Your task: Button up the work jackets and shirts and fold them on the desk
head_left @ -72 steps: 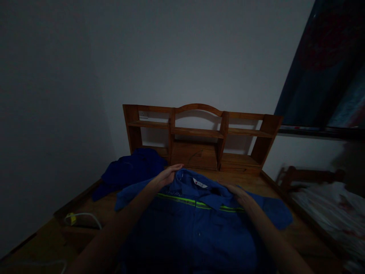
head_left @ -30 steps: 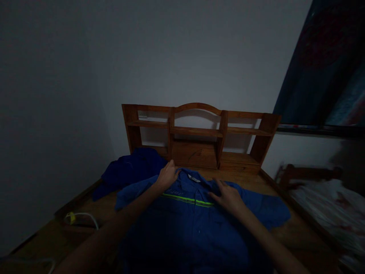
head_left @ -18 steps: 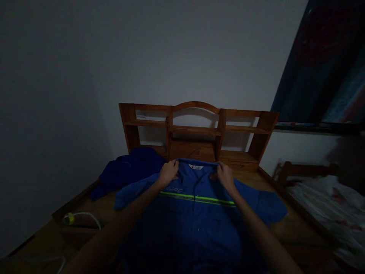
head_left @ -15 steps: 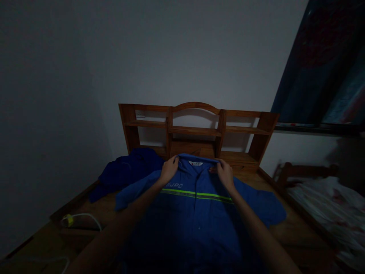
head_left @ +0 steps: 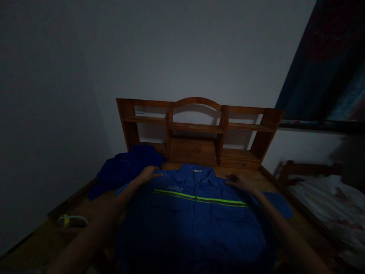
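A blue short-sleeved work shirt [head_left: 196, 217] lies front up on the wooden desk, its collar towards the shelf. It has a yellow-green and grey reflective stripe across the chest and pale letters above it. At the shirt's left shoulder is my left hand [head_left: 148, 174], fingers stretched out and thumb apart. My right hand [head_left: 240, 182] is over the opposite shoulder with its fingers spread, slightly blurred. Whether either hand presses on the cloth is hard to see. Parts of both sleeves are hidden by my arms.
Behind the shirt stands a wooden shelf unit [head_left: 196, 129] against the wall. A crumpled darker blue garment [head_left: 128, 165] lies at the back left. A white cable with a yellow part [head_left: 66, 220] is at the left edge. White plastic-like sheeting [head_left: 333, 201] lies at the right, below a dark window curtain.
Both hands have let go of the collar and moved outward to the shoulders. The collar now lies lower and folded open, and the shirt has come closer to me.
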### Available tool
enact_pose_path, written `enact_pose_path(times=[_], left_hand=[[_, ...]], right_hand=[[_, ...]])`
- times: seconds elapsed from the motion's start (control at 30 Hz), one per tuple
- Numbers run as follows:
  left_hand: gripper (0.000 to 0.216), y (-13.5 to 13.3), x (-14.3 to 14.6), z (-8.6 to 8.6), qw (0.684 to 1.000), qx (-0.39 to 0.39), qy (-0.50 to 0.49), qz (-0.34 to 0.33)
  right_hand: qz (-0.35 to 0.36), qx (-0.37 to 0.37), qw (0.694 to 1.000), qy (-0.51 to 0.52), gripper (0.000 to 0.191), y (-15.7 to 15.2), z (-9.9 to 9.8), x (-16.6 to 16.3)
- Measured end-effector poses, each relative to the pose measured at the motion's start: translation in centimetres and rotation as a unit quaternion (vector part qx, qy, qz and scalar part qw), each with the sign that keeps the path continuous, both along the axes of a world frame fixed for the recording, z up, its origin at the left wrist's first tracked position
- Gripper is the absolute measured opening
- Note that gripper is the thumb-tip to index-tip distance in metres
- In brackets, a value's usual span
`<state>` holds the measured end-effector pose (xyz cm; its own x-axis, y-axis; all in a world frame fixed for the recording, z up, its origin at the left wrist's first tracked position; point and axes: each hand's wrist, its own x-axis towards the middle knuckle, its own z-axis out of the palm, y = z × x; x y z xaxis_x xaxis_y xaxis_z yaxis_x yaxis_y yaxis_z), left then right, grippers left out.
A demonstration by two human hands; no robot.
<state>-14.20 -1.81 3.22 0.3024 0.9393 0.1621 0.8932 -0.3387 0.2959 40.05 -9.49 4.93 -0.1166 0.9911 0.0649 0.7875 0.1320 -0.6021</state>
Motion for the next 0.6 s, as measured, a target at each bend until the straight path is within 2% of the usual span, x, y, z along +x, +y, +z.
enact_pose_path(times=[0.1,0.17,0.3,0.43,0.5,0.6], left_hand=[[0.059,0.1,-1.5,1.5,0.996,-0.064,-0.063,-0.006],[0.06,0.2,-1.6,2.8,0.991,-0.091,-0.093,-0.009],[0.055,0.0,-1.5,5.5,0.986,-0.119,-0.099,-0.058],[0.05,-0.2,-1.8,8.9,0.979,-0.175,-0.069,-0.084],[0.047,-0.2,-1.7,10.8,0.987,-0.123,-0.074,-0.065],[0.042,-0.1,-1.1,13.2,0.997,0.025,-0.074,-0.028]], right_hand=[[0.008,-0.042,0.997,-0.07,0.065,-1.2,0.6,2.5],[0.022,-0.051,0.991,-0.124,0.061,-1.9,1.8,3.5],[0.032,-0.001,0.979,-0.199,0.043,-2.9,4.5,4.3],[0.02,0.055,0.978,-0.202,0.037,-2.9,6.3,4.2],[0.002,0.09,0.976,-0.198,0.036,-2.5,6.9,4.1],[-0.054,0.162,0.963,-0.211,0.036,-1.0,8.1,4.3]])
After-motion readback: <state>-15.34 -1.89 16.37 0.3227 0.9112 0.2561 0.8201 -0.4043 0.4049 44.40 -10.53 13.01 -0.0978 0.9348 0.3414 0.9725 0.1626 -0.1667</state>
